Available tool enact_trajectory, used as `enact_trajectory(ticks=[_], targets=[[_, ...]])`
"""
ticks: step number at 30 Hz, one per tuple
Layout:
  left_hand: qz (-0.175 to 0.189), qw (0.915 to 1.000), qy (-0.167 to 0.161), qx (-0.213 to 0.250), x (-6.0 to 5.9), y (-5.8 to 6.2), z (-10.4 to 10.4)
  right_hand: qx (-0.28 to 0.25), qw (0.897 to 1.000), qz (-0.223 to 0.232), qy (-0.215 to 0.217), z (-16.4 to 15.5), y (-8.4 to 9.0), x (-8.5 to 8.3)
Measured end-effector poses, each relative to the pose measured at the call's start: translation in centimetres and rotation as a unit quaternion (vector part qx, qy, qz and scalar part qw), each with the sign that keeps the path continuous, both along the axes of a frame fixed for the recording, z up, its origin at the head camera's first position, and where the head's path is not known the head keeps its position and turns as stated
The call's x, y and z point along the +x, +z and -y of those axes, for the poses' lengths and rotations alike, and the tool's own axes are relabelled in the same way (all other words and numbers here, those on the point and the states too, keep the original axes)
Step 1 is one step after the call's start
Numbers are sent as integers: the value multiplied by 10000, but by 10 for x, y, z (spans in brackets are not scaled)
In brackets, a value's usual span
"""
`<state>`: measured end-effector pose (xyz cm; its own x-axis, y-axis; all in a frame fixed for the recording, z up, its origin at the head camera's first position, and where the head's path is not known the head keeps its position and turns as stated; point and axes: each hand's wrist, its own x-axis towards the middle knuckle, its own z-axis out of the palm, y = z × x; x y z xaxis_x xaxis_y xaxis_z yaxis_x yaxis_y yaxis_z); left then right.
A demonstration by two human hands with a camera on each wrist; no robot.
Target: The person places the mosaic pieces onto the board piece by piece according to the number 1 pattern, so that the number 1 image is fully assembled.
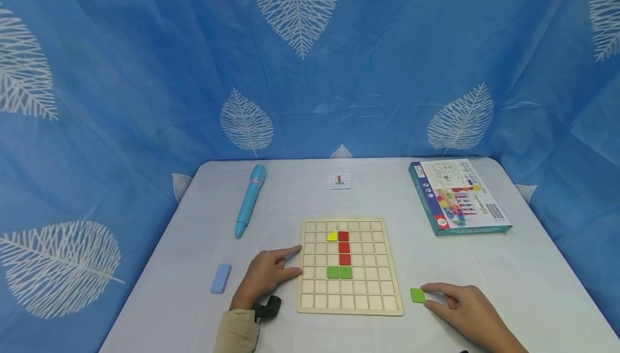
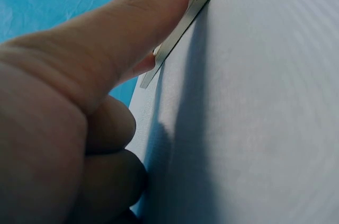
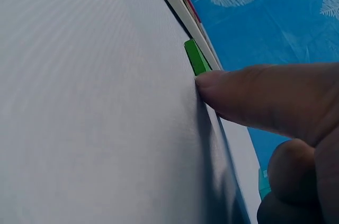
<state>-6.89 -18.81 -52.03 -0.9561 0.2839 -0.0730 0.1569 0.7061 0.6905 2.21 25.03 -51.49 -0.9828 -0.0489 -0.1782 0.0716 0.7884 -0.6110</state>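
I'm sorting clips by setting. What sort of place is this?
Probably a staged tabletop recording spot, not a lived-in room: a white table enclosed by a blue leaf-print cloth, with only a grid puzzle board and its game box.

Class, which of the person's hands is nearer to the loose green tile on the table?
Right. The right hand touches the green tile with its fingertips; the left hand rests across the wooden board, at its left edge.

small flat green square tile (image 1: 417, 295) lying loose on the bench, just right of the wooden grid board (image 1: 350, 305).
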Motion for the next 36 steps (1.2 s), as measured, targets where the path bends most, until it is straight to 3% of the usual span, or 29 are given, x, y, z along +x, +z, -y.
enact_trajectory(ticks=[8,19,30,36], targets=[[60,10000,41,-45,0,0,-1,-61,9998,-207,39,5,2,-3],[-33,10000,-25,0,0,-1,0,-299,9905,-1278,412,21,7,-16],[-70,10000,15,-52,-1,-1,0,-586,9835,-1576,661,43,8,-28],[-106,9999,-13,-2,0,-1,0,-715,9833,-1435,862,54,10,-36]])
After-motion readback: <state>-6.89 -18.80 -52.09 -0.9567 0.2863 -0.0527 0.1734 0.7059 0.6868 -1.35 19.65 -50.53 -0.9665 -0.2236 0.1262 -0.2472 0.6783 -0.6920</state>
